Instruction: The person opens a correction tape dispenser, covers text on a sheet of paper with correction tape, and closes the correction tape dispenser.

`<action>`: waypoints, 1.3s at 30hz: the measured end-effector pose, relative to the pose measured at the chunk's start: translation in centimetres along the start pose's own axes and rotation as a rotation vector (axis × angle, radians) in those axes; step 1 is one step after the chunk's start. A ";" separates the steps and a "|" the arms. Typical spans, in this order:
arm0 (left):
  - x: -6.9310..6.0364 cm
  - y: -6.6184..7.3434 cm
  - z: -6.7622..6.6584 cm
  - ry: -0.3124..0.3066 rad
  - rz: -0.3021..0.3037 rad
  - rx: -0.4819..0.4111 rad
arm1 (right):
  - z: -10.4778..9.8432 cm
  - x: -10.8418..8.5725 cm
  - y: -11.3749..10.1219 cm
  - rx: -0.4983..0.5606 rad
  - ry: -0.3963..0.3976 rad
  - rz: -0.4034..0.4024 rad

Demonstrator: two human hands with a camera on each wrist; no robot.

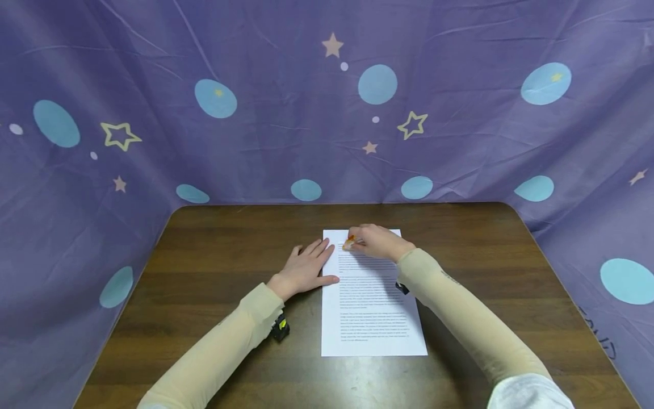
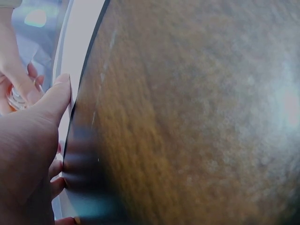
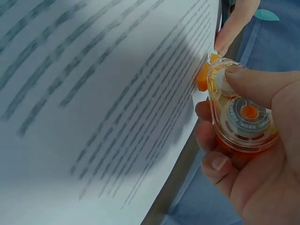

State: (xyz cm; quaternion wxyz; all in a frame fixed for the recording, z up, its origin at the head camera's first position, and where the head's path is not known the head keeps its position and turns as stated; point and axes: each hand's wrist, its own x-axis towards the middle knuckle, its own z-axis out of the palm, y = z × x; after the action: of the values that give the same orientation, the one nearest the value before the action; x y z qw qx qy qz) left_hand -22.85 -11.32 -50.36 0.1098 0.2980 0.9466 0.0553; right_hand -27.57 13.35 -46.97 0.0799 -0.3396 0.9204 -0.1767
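Note:
A white sheet of printed paper [image 1: 331, 329] lies flat on the brown table, with several paragraphs of text on it. My left hand [image 1: 302, 270] rests with spread fingers across the sheet's left edge, thumb and fingertips on the paper. Near the top of the sheet, my right hand [image 1: 380, 242] grips a correction tape [image 3: 246, 115]. This dispenser has a clear, rounded case with an orange hub and an orange tip. In the right wrist view the thumb presses on its case and the other fingers curl beneath. Its tip is at the paper by the upper text lines.
The dark wooden table [image 1: 230, 250] extends around the sheet on all sides. A purple curtain [image 1: 286, 113] with stars and blue ovals hangs behind it and along both sides. A small black device [image 1: 280, 328] sits under the left wrist.

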 end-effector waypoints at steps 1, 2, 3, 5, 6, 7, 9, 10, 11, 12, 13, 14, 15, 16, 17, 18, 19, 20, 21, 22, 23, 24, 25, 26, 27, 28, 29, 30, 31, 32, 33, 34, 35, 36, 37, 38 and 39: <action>0.0 0.0 0.0 0.002 0.000 -0.002 | 0.0 0.1 -0.1 -0.002 -0.003 0.001; 0.0 0.0 0.0 0.001 0.000 -0.006 | 0.0 0.3 -0.3 -0.005 -0.005 -0.001; 0.0 0.0 0.0 0.001 0.000 -0.009 | 0.1 0.4 -0.4 -0.008 -0.007 0.001; -0.1 0.1 -0.1 -0.002 0.000 -0.013 | 0.2 0.7 -0.6 -0.011 -0.008 0.001; -0.1 0.1 -0.1 -0.003 -0.001 -0.013 | 0.2 0.8 -0.7 -0.010 -0.009 0.001; -0.1 0.1 -0.2 -0.003 -0.002 -0.010 | 0.3 0.9 -0.7 -0.012 -0.009 -0.001; -0.1 0.1 -0.2 -0.008 -0.005 -0.001 | 0.4 1.0 -0.8 -0.008 -0.013 -0.003; 0.0 0.1 -0.2 -0.009 -0.005 0.003 | 0.5 1.1 -0.8 -0.007 -0.016 -0.003; 0.0 0.1 -0.1 -0.010 -0.004 0.006 | 0.5 1.1 -0.8 -0.010 -0.016 -0.005; 0.0 0.0 0.0 -0.008 -0.002 0.006 | 0.6 1.2 -0.8 -0.016 -0.018 -0.005; 0.0 0.0 0.0 -0.005 0.000 0.004 | 0.6 1.2 -0.9 -0.022 -0.018 -0.006; 0.1 -0.1 0.1 -0.005 0.002 0.004 | 0.6 1.3 -0.9 -0.029 -0.019 -0.004; 0.0 -0.1 0.1 -0.001 0.005 0.000 | 0.6 1.3 -1.0 -0.038 -0.021 -0.001; 0.0 -0.1 0.1 0.002 0.008 -0.002 | 0.6 1.4 -1.1 -0.048 -0.018 -0.005; 0.0 -0.1 0.1 0.004 0.009 -0.003 | 0.6 1.5 -1.2 -0.060 -0.019 -0.002; 0.0 -0.1 0.1 0.008 0.010 -0.006 | 0.6 1.5 -1.2 -0.067 -0.021 0.003; -0.1 0.0 0.0 0.010 0.010 -0.007 | 0.6 1.5 -1.3 -0.074 -0.025 0.008; -0.1 0.0 -0.1 0.009 0.010 -0.007 | 0.5 1.6 -1.4 -0.082 -0.030 0.016; -0.1 0.0 -0.1 0.010 0.010 -0.010 | 0.5 1.6 -1.4 -0.090 -0.034 0.021; -0.1 0.0 -0.1 0.007 0.009 -0.008 | 0.5 1.6 -1.4 -0.097 -0.038 0.025; -0.1 0.1 -0.2 0.005 0.006 -0.007 | 0.4 1.6 -1.4 -0.101 -0.042 0.032; -0.1 0.1 -0.2 0.005 0.006 -0.009 | 0.4 1.5 -1.4 -0.105 -0.044 0.034; -0.1 0.1 -0.2 0.002 0.005 -0.006 | 0.3 1.5 -1.4 -0.109 -0.044 0.037; -0.1 0.1 -0.3 -0.001 0.004 -0.005 | 0.3 1.4 -1.4 -0.109 -0.045 0.038; -0.1 0.1 -0.3 -0.005 0.004 0.000 | 0.3 1.4 -1.3 -0.109 -0.044 0.039; -0.1 0.2 -0.3 -0.007 0.003 0.004 | 0.2 1.3 -1.3 -0.108 -0.044 0.041; -0.1 0.2 -0.3 -0.007 0.002 0.003 | 0.2 1.2 -1.2 -0.107 -0.045 0.045; -0.1 0.2 -0.3 -0.006 0.003 0.002 | 0.1 1.1 -1.2 -0.108 -0.047 0.048; -0.1 0.1 -0.3 -0.005 0.002 0.000 | 0.0 1.0 -1.1 -0.107 -0.049 0.050; -0.1 0.1 -0.2 -0.006 0.001 -0.001 | 0.0 0.9 -1.0 -0.107 -0.050 0.051; -0.1 0.1 -0.1 -0.008 -0.001 -0.001 | -0.1 0.8 -0.9 -0.107 -0.050 0.054; 0.0 0.0 0.0 -0.009 -0.002 -0.005 | -0.1 0.8 -0.9 -0.106 -0.049 0.056; 0.0 -0.1 0.1 -0.004 -0.002 -0.012 | -0.2 0.7 -0.8 -0.104 -0.049 0.058; 0.1 -0.1 0.2 -0.003 -0.002 -0.015 | -0.2 0.6 -0.7 -0.103 -0.047 0.058; 0.1 -0.2 0.3 -0.005 -0.004 -0.018 | -0.2 0.5 -0.6 -0.101 -0.045 0.058; 0.2 -0.2 0.4 -0.008 -0.006 -0.017 | -0.3 0.4 -0.5 -0.100 -0.043 0.060; 0.2 -0.3 0.4 -0.008 -0.006 -0.017 | -0.3 0.3 -0.5 -0.098 -0.043 0.061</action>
State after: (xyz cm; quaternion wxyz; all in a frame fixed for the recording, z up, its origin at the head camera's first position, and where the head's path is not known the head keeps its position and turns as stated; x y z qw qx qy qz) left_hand -23.07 -11.40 -50.86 0.1163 0.2943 0.9466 0.0617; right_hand -27.60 12.89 -46.53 0.0883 -0.3184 0.9359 -0.1217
